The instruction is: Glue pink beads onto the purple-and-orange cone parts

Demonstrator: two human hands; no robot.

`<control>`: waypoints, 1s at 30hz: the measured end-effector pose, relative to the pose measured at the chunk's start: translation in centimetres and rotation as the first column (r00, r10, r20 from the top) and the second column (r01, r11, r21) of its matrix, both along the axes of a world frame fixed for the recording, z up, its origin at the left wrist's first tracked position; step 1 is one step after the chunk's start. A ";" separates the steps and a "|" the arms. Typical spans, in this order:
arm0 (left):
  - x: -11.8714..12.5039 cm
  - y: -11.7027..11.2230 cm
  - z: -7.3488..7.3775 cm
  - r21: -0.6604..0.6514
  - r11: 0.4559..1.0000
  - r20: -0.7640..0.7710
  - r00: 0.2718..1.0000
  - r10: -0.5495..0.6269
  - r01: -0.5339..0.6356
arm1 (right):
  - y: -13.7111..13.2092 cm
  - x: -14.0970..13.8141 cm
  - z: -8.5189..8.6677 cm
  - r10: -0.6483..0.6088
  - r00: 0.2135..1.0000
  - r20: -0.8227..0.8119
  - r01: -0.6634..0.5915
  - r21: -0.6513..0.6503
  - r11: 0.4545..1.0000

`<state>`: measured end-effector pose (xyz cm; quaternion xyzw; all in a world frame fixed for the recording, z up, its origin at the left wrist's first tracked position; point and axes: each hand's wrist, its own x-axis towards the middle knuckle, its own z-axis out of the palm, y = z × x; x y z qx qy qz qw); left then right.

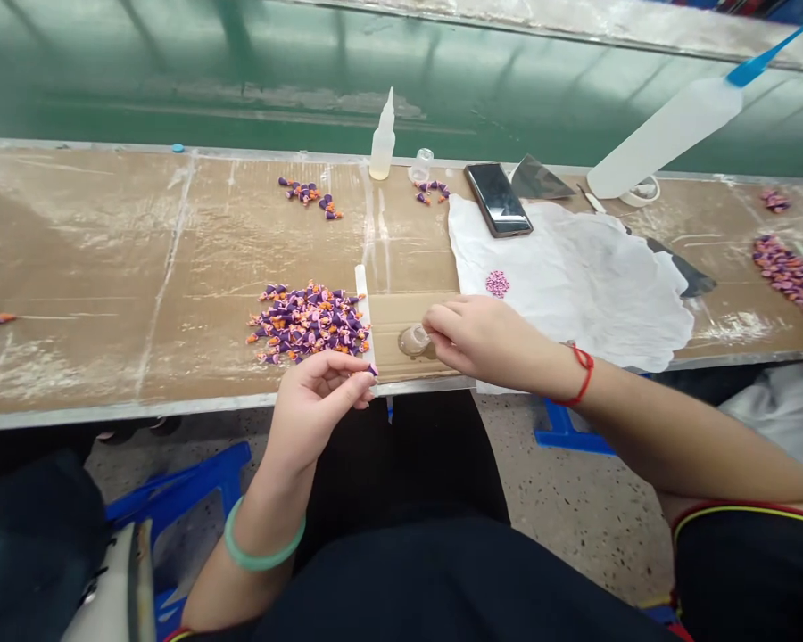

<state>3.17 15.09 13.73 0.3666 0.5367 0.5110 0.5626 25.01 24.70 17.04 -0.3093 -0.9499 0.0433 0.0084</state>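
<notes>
Between the thumb and fingers of my left hand (325, 392) is a small purple figurine (373, 369), held near the table's front edge. Just behind that hand lies a heap of purple, pink and orange figurines (311, 323). My right hand (472, 334) is closed in a pinch beside a small glass jar (415, 340); whatever its fingertips hold is hidden. On a white cloth (575, 267) to the right sits a round cluster of tiny pink pieces (498, 284). A narrow white strip (362, 303) lies between the heap and the jar.
Farther back stand a small dropper bottle (383, 138) and a clear cap (421, 165). A phone (499, 199) rests on the cloth's corner. A large white bottle (669, 138) leans by a tape roll (641, 191). More figurines (793, 276) lie at the far right.
</notes>
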 end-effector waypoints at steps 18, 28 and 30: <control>0.5 -0.1 0.1 0.025 0.998 0.166 0.985 0.049 -0.054 | 0.0 -0.8 1.3 -0.068 0.984 -0.164 0.049 -0.117 0.992; 3.1 -0.5 2.2 0.212 0.976 0.391 0.919 -0.041 -0.047 | -4.1 -2.0 5.3 -0.494 0.784 -0.374 -0.006 -0.801 0.598; 3.2 -0.6 2.3 0.225 0.974 0.398 0.916 -0.056 -0.038 | -4.4 -2.0 5.5 -0.472 0.782 -0.406 -0.019 -0.773 0.634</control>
